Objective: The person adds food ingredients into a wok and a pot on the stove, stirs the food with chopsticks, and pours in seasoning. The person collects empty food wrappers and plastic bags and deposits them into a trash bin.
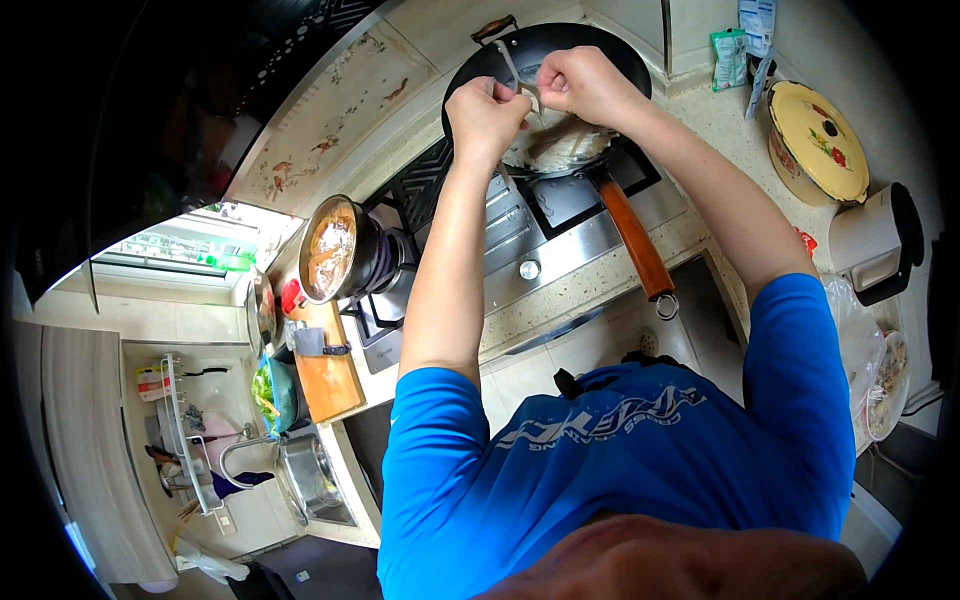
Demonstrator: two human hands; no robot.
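The left hand [486, 118] and right hand [588, 85] pinch a pale strip [509, 63] between them, its length slanting away over the wok [625, 65].

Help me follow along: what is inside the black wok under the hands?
Pale, flat pieces lie in the black wok. The left hand and right hand hide part of its inside; what lies behind them or beneath the pieces cannot be seen.
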